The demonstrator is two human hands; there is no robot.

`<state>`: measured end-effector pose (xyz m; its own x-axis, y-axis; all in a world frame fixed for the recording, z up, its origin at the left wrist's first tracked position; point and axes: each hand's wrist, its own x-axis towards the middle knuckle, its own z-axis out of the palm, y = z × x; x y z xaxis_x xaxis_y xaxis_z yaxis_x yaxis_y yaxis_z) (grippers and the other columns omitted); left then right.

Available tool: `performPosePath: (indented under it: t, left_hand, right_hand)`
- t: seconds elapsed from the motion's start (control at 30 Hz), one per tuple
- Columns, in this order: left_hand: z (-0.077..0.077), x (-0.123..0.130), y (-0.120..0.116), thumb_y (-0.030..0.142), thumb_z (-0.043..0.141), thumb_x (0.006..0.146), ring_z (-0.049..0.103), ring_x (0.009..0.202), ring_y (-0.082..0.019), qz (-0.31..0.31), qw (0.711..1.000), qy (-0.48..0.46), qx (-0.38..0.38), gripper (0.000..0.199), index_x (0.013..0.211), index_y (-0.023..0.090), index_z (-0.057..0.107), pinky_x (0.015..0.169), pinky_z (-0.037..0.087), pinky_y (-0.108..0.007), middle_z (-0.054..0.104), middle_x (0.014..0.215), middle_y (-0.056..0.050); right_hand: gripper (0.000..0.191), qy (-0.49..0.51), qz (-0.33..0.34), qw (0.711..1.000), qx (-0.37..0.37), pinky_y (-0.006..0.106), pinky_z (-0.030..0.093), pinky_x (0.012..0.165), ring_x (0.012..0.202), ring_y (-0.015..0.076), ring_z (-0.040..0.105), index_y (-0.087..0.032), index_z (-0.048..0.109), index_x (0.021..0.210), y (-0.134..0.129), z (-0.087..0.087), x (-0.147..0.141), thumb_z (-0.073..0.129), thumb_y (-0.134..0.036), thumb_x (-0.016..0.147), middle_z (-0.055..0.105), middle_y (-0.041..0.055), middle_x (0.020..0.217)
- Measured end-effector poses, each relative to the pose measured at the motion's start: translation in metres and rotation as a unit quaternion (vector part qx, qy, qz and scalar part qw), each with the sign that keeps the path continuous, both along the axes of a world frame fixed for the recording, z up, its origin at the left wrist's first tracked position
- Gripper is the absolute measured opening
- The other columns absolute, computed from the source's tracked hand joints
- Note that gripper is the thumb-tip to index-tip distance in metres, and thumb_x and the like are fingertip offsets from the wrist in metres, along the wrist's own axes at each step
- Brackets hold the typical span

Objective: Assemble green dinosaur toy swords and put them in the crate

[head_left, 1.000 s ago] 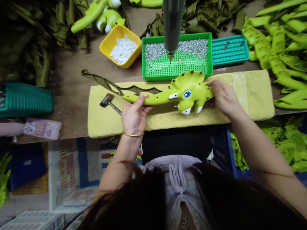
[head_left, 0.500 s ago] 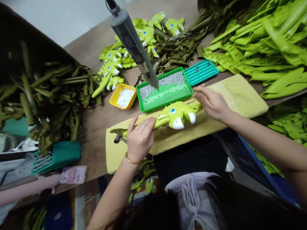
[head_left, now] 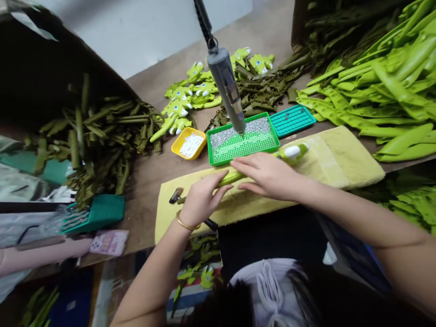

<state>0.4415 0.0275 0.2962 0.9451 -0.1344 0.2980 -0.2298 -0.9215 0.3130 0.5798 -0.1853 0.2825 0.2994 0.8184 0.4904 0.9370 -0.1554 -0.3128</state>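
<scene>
A green toy [head_left: 293, 152] with white parts lies across the yellow padded board [head_left: 344, 156], its head end to the right. My left hand [head_left: 201, 200], with a gold bangle at the wrist, is closed on the toy's left part. Over its middle lies my right hand [head_left: 269, 176], fingers wrapped on it and hiding much of the toy. Left of my left hand, a hammer [head_left: 176, 195] rests on the board, partly covered. Beyond the hands, a grey electric screwdriver [head_left: 227, 86] hangs with its tip above a green tray [head_left: 245, 151] of small screws.
A yellow bowl [head_left: 189, 143] of white pieces and a teal tray [head_left: 293, 121] flank the green tray. Dark green parts [head_left: 102, 131] pile up at left; bright green parts [head_left: 391, 95] fill the right. Finished-looking green toys [head_left: 177, 106] lie behind. A pink phone [head_left: 109, 242] is at lower left.
The toy has shifted and turned, so its white parts now point up and right. My right hand has moved left from its end onto its middle. The camera view has shifted.
</scene>
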Motion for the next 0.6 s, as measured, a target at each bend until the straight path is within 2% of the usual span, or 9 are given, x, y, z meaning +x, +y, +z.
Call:
performPosePath:
  t: [0.1, 0.2, 0.27, 0.33, 0.4, 0.47, 0.5, 0.53, 0.6]
  left_hand:
    - [-0.001, 0.003, -0.009, 0.028, 0.058, 0.092, 0.073, 0.093, -0.02, -0.022, 0.999, -0.046, 0.003, 0.027, 0.117, 0.017, 0.062, 0.082, 0.059, -0.029, 0.074, 0.107, -0.01]
    - [-0.001, 0.006, -0.014, 0.022, 0.058, 0.091, 0.074, 0.083, -0.019, -0.011, 0.993, -0.116, 0.023, 0.022, 0.112, 0.015, 0.064, 0.074, 0.059, -0.026, 0.076, 0.098, -0.01]
    - [-0.002, 0.008, -0.012, 0.021, 0.061, 0.09, 0.074, 0.082, -0.02, -0.012, 0.989, -0.145, 0.034, 0.025, 0.114, 0.016, 0.064, 0.073, 0.059, -0.026, 0.076, 0.098, -0.011]
    - [-0.005, 0.006, -0.003, 0.017, 0.062, 0.088, 0.074, 0.087, -0.021, -0.051, 0.987, -0.147, 0.037, 0.034, 0.121, 0.019, 0.061, 0.078, 0.059, -0.029, 0.075, 0.102, -0.011]
    - [-0.012, -0.001, 0.013, 0.011, 0.061, 0.086, 0.073, 0.094, -0.023, -0.1, 0.986, -0.13, 0.031, 0.045, 0.13, 0.022, 0.056, 0.083, 0.059, -0.033, 0.074, 0.107, -0.011]
    - [-0.022, -0.014, 0.034, 0.006, 0.055, 0.087, 0.071, 0.101, -0.024, -0.122, 0.987, -0.095, 0.029, 0.05, 0.133, 0.026, 0.053, 0.084, 0.059, -0.036, 0.073, 0.11, -0.01]
    - [-0.028, -0.02, 0.043, 0.006, 0.053, 0.087, 0.07, 0.104, -0.024, -0.115, 0.99, -0.072, 0.033, 0.049, 0.131, 0.028, 0.054, 0.084, 0.06, -0.037, 0.073, 0.113, -0.01]
    - [-0.034, -0.026, 0.05, 0.007, 0.052, 0.087, 0.069, 0.105, -0.025, -0.103, 0.993, -0.053, 0.041, 0.045, 0.126, 0.028, 0.058, 0.082, 0.061, -0.039, 0.071, 0.116, -0.011]
    - [-0.043, -0.03, 0.049, 0.014, 0.056, 0.088, 0.067, 0.108, -0.028, -0.059, 0.996, -0.03, 0.055, 0.03, 0.114, 0.026, 0.064, 0.082, 0.061, -0.042, 0.066, 0.124, -0.014]
  right_hand:
    - [0.038, 0.038, 0.024, 0.999, 0.013, 0.031, 0.045, 0.068, 0.086, 0.0176, 0.065, -0.017, 0.067, 0.112, 0.027, -0.01, -0.009, 0.043, -0.042, 0.097, 0.073, 0.0082, 0.099]
    - [0.036, 0.064, 0.015, 0.997, 0.038, 0.029, 0.044, 0.067, 0.081, 0.0155, 0.065, -0.018, 0.07, 0.103, 0.035, -0.017, -0.011, 0.045, -0.042, 0.096, 0.073, 0.0064, 0.091]
    - [0.035, 0.064, 0.01, 0.997, 0.042, 0.029, 0.045, 0.067, 0.08, 0.0152, 0.066, -0.019, 0.07, 0.102, 0.031, -0.011, -0.015, 0.046, -0.042, 0.096, 0.073, 0.006, 0.09]
    - [0.036, 0.03, 0.012, 0.998, 0.048, 0.032, 0.047, 0.071, 0.085, 0.017, 0.067, -0.02, 0.07, 0.104, 0.022, 0.001, -0.017, 0.048, -0.047, 0.094, 0.075, 0.0065, 0.094]
    - [0.041, -0.01, -0.001, 0.997, 0.081, 0.035, 0.05, 0.08, 0.095, 0.0194, 0.067, -0.02, 0.069, 0.107, 0.009, 0.017, -0.005, 0.052, -0.053, 0.09, 0.075, 0.0075, 0.102]
    - [0.041, -0.008, -0.077, 0.99, 0.119, 0.037, 0.05, 0.091, 0.103, 0.0201, 0.066, -0.021, 0.069, 0.109, -0.008, 0.029, 0.031, 0.053, -0.054, 0.089, 0.074, 0.0077, 0.109]
    - [0.037, 0.015, -0.148, 0.982, 0.118, 0.038, 0.05, 0.095, 0.103, 0.0195, 0.066, -0.022, 0.069, 0.108, -0.016, 0.032, 0.06, 0.05, -0.049, 0.092, 0.074, 0.0069, 0.108]
    - [0.035, 0.044, -0.233, 0.966, 0.101, 0.039, 0.05, 0.096, 0.103, 0.0198, 0.066, -0.022, 0.069, 0.106, -0.024, 0.033, 0.094, 0.048, -0.047, 0.093, 0.073, 0.007, 0.109]
    - [0.035, 0.097, -0.399, 0.912, 0.015, 0.038, 0.051, 0.094, 0.102, 0.0204, 0.066, -0.021, 0.065, 0.112, -0.033, 0.028, 0.17, 0.041, -0.041, 0.096, 0.07, 0.0078, 0.114]
